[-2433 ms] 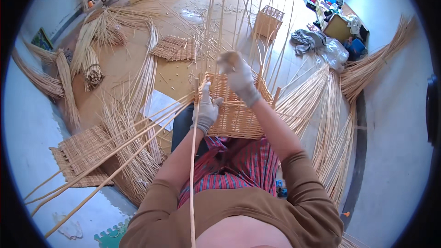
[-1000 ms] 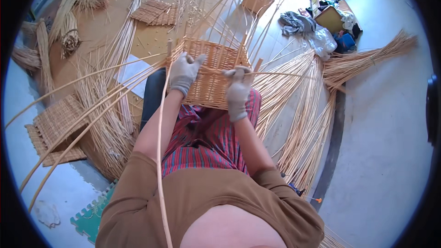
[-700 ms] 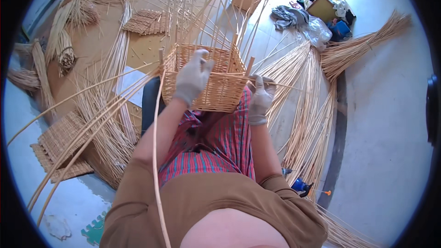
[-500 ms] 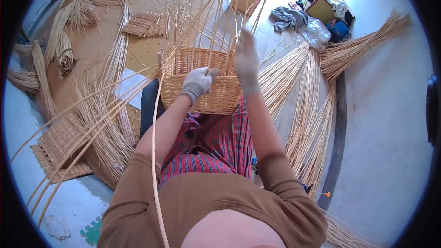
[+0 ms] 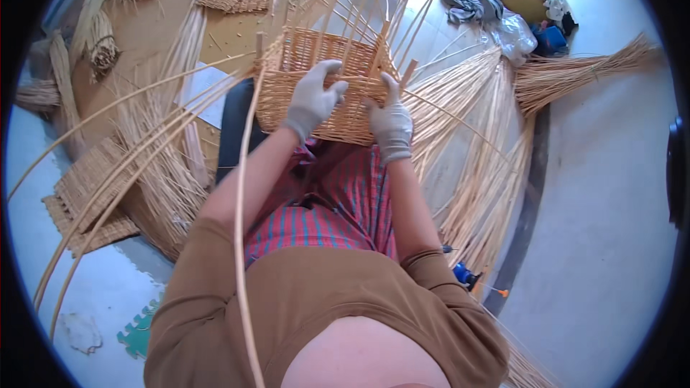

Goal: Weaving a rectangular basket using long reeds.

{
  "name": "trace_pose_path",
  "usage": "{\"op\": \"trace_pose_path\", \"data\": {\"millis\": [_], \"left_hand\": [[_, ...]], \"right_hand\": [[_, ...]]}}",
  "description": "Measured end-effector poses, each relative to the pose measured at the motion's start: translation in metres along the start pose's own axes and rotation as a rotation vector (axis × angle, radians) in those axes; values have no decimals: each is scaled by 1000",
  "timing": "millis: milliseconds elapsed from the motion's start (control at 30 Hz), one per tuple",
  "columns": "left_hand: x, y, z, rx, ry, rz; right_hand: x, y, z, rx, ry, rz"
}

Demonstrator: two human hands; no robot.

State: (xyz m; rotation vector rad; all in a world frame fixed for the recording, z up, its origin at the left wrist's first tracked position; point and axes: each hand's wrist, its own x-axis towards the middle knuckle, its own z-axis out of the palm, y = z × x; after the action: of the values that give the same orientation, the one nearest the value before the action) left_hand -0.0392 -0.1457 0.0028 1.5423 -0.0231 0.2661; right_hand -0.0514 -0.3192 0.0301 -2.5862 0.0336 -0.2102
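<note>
Fingers of your left hand [image 5: 313,100] and right hand [image 5: 392,122] clasp the half-woven basket [image 5: 316,82], its walls up but long stakes [image 5: 338,0] still unwoven above the rim

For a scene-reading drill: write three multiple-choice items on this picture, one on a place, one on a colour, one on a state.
1. Where is the half-woven basket?
A. on the person's lap
B. on a shelf
C. hanging from a wall

2. What colour are the gloves on the left hand and right hand?
A. black
B. light grey
C. red

3. How is the basket's top?
A. closed by a lid
B. trimmed flat
C. open, with loose stakes standing up

Answers:
1 A, it rests above the striped cloth over the legs.
2 B, both gloves are pale grey.
3 C, long canes rise from the rim.
</note>
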Motion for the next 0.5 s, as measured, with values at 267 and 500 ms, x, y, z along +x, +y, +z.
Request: {"op": "trace_pose_path", "data": {"millis": [267, 500], "left_hand": [[-60, 19, -130, -81, 552, 76], [-80, 14, -131, 2, 412, -139]], "right_hand": [[-25, -1, 18, 387, 111, -13], [-92, -142, 15, 686, -269, -986]]}}
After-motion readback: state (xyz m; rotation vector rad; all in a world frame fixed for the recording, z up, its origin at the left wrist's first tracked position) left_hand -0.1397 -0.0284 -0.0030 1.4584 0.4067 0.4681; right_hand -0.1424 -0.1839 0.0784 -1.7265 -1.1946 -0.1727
